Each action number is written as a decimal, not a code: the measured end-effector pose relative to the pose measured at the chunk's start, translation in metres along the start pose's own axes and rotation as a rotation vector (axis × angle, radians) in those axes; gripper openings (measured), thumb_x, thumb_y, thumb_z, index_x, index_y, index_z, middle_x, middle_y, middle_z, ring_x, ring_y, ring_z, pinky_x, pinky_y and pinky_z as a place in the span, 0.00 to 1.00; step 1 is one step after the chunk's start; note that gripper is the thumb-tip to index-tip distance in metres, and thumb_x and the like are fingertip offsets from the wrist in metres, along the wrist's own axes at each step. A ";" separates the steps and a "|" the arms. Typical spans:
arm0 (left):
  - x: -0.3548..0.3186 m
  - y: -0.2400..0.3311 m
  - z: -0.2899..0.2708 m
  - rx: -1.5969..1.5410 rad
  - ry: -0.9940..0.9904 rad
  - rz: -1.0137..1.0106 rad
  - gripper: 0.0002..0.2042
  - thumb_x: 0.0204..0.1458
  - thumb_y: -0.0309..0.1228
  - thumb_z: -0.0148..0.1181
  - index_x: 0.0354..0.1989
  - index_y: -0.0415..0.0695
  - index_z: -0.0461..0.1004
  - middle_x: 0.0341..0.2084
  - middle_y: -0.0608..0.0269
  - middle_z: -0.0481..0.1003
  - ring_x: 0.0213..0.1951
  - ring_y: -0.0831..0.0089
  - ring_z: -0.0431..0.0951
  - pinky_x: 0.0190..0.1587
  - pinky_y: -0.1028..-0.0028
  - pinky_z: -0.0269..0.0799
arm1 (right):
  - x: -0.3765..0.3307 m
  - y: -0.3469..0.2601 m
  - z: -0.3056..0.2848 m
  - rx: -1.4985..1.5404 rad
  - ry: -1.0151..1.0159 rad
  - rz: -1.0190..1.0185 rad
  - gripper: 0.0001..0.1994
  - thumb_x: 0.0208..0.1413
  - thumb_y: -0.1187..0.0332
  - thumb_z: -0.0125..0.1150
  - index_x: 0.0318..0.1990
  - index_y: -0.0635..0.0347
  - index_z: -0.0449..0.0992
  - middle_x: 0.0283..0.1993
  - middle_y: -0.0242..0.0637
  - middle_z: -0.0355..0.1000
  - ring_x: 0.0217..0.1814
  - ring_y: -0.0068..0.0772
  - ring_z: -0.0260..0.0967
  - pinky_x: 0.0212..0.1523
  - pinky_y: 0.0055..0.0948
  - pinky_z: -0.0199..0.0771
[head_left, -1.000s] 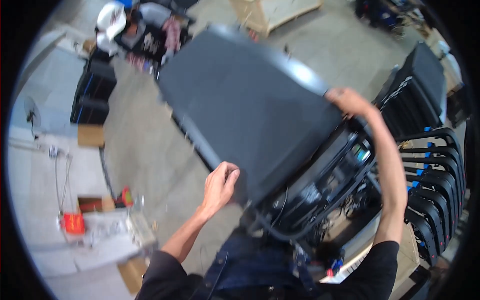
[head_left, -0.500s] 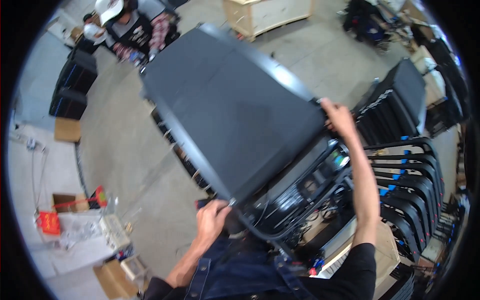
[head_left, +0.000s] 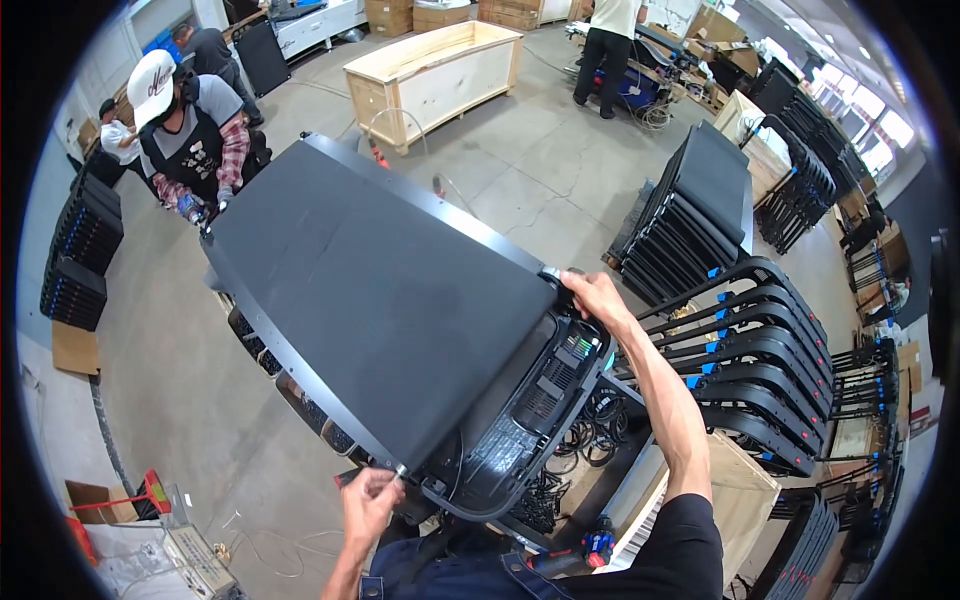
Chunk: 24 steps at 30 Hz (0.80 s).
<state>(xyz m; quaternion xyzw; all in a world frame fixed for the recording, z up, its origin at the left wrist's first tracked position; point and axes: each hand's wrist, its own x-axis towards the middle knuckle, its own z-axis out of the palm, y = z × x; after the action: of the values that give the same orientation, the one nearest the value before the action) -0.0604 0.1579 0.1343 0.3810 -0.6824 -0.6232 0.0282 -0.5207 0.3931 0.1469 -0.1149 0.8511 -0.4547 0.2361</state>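
Note:
A long treadmill deck with a black belt (head_left: 380, 290) and silver side rails (head_left: 300, 365) lies slantwise in front of me. At its near left corner my left hand (head_left: 368, 502) is closed in a pinch on a small metal roller end (head_left: 401, 470). My right hand (head_left: 597, 297) is closed round the near right corner, where another metal roller end (head_left: 552, 273) shows; its fingertips are partly hidden. Below the belt's near end, the open black motor bay (head_left: 525, 415) holds a circuit board and wiring.
A co-worker in a white cap (head_left: 190, 130) stands at the far left corner, hands on the deck. Stacked black decks (head_left: 690, 210) and black tubular frames (head_left: 765, 370) stand right. A power tool (head_left: 597, 545) lies by my waist. A wooden crate (head_left: 430, 85) stands beyond.
The view has tilted up and turned, so the deck now appears farther left and lower. Both my hands stay at the same near corners of the deck.

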 end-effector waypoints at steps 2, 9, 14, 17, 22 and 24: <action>-0.020 0.007 0.007 0.051 0.024 0.064 0.08 0.54 0.23 0.65 0.39 0.31 0.77 0.27 0.54 0.82 0.29 0.75 0.82 0.34 0.74 0.79 | -0.014 0.011 -0.004 0.021 0.023 0.031 0.27 0.57 0.47 0.60 0.20 0.64 0.74 0.16 0.32 0.66 0.18 0.23 0.61 0.23 0.31 0.62; -0.036 0.007 0.040 0.175 0.134 0.315 0.06 0.51 0.21 0.68 0.34 0.34 0.79 0.23 0.58 0.81 0.26 0.77 0.82 0.29 0.77 0.77 | -0.003 0.090 0.023 0.250 0.299 0.034 0.22 0.57 0.50 0.66 0.37 0.66 0.82 0.18 0.29 0.69 0.16 0.19 0.59 0.18 0.23 0.57; -0.023 -0.009 0.053 0.338 0.061 0.356 0.06 0.54 0.26 0.66 0.35 0.38 0.77 0.25 0.52 0.78 0.26 0.62 0.81 0.29 0.67 0.75 | 0.005 0.091 0.024 0.201 0.450 -0.080 0.20 0.58 0.52 0.66 0.27 0.62 0.79 0.17 0.31 0.69 0.15 0.21 0.62 0.17 0.24 0.60; -0.005 -0.012 0.061 0.448 -0.031 0.314 0.08 0.55 0.27 0.65 0.38 0.38 0.75 0.26 0.51 0.78 0.27 0.60 0.81 0.30 0.65 0.75 | 0.012 0.094 0.012 0.196 0.415 -0.047 0.23 0.57 0.48 0.66 0.26 0.62 0.80 0.19 0.28 0.69 0.18 0.18 0.62 0.21 0.23 0.60; -0.011 0.014 0.065 0.300 0.062 0.199 0.18 0.54 0.25 0.67 0.51 0.34 0.71 0.30 0.52 0.81 0.30 0.65 0.83 0.33 0.69 0.79 | 0.007 0.099 0.012 0.200 0.358 -0.030 0.25 0.58 0.46 0.64 0.27 0.64 0.80 0.21 0.29 0.71 0.21 0.17 0.64 0.24 0.22 0.64; -0.005 0.007 0.062 0.425 0.057 0.245 0.19 0.53 0.26 0.68 0.51 0.34 0.72 0.29 0.54 0.81 0.29 0.66 0.83 0.33 0.69 0.79 | 0.004 0.109 0.003 0.144 0.342 -0.047 0.27 0.59 0.43 0.61 0.30 0.64 0.81 0.23 0.30 0.73 0.23 0.19 0.68 0.27 0.23 0.68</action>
<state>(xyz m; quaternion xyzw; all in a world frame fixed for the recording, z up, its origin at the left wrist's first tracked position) -0.0922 0.2119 0.1283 0.3099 -0.8384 -0.4465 0.0420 -0.5208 0.4506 0.0537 -0.0388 0.8412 -0.5326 0.0849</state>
